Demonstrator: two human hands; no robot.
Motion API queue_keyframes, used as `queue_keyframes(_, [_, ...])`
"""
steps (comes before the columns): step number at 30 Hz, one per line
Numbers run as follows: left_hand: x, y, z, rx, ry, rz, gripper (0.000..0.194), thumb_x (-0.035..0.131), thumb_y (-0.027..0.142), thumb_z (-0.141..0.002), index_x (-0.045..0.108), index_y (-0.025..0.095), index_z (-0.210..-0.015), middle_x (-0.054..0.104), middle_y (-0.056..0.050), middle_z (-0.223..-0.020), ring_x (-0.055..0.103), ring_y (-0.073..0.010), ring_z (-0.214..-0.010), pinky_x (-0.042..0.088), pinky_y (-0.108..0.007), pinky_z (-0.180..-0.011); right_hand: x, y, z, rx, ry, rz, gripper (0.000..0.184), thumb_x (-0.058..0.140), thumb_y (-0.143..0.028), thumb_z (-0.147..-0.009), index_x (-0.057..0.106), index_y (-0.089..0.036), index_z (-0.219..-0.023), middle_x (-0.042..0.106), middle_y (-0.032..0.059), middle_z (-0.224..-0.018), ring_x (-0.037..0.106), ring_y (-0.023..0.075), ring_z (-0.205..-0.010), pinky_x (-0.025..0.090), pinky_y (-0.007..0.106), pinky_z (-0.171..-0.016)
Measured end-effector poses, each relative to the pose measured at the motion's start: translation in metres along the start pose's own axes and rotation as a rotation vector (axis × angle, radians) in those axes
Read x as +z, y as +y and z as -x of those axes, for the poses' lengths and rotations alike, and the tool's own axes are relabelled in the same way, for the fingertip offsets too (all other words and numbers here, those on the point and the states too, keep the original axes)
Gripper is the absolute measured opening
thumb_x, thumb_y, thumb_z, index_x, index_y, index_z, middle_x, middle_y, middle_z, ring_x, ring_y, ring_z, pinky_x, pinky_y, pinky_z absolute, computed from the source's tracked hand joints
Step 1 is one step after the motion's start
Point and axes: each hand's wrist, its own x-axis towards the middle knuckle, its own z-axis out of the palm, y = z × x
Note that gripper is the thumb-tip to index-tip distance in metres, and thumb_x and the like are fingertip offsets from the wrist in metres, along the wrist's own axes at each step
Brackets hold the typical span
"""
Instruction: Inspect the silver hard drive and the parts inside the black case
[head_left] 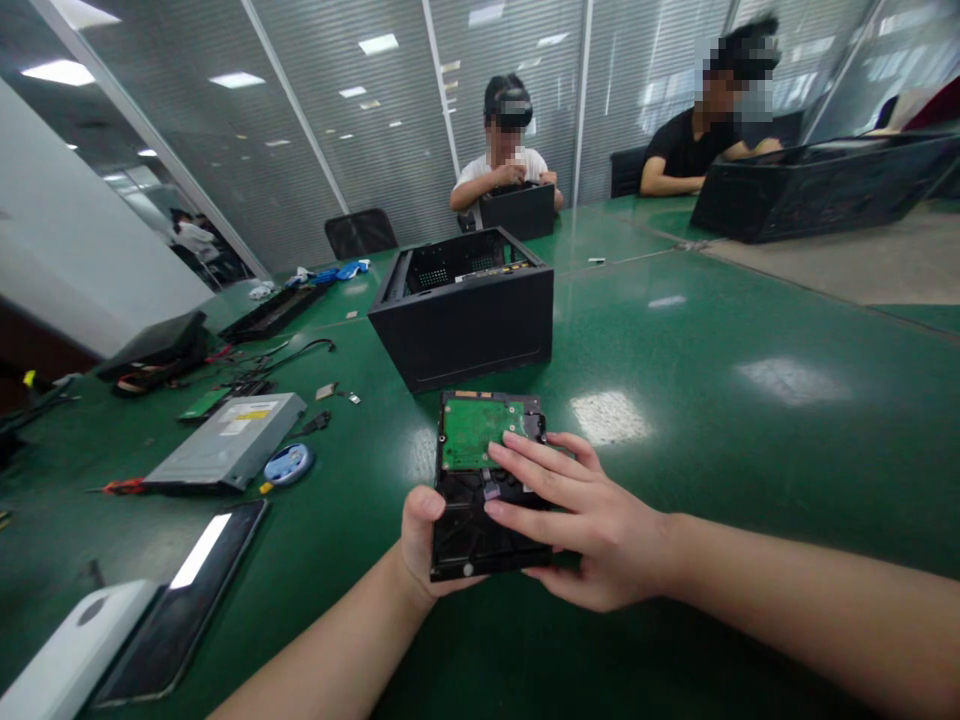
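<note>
A hard drive (469, 535) is raised over the green table in front of me, its green circuit board (474, 430) facing up and its connector end pointing away. My left hand (421, 535) grips it at the lower left, thumb on the side edge and the other fingers underneath, mostly hidden. Across the drive's right side lies my right hand (592, 525), fingers spread and touching the board and the black casing. Just beyond the drive stands a black computer case (472, 335) with its top side open and some parts visible inside.
On the left lie an optical drive (232, 440), a red-handled screwdriver (124, 487), a blue round object (288, 464), a phone (187, 610), a white device (79, 650) and cables (300, 350). Two people across the table work at black cases (517, 212).
</note>
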Motion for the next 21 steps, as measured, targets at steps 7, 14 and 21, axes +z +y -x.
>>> queue_keyframes(7, [-0.020,-0.005,0.004,0.066,0.099,-0.105,0.089,0.058,0.024,-0.045,0.055,0.019,-0.134,0.067,-0.006,-0.122,0.051,-0.0312,-0.125,0.033,-0.037,-0.109,-0.002,-0.001,0.000,-0.113,0.043,0.085,0.045,0.055,-0.011,-0.088,0.056,-0.022,-0.132,0.036,0.0080,-0.155,0.026,0.0229,-0.146,0.016,0.045,-0.116])
queue_keyframes(14, [-0.018,-0.001,0.009,0.021,0.033,-0.092,0.089,0.058,0.018,-0.046,0.055,0.022,-0.135,0.071,-0.004,-0.116,0.061,-0.0274,-0.114,0.038,-0.036,-0.106,0.002,0.000,0.001,-0.081,0.040,0.070,0.052,0.053,-0.009,-0.087,0.049,-0.020,-0.137,0.037,0.0074,-0.154,0.026,0.0225,-0.146,0.016,0.045,-0.118])
queue_keyframes(21, [-0.007,0.001,0.003,0.013,0.111,-0.125,0.093,0.055,0.018,-0.043,0.053,0.019,-0.137,0.072,-0.006,-0.113,0.051,-0.0343,-0.127,0.031,-0.045,-0.112,0.001,-0.001,0.002,-0.030,-0.010,0.058,0.060,0.052,-0.011,-0.084,0.042,-0.016,-0.143,0.033,0.0116,-0.156,0.023,0.0230,-0.147,0.014,0.043,-0.118])
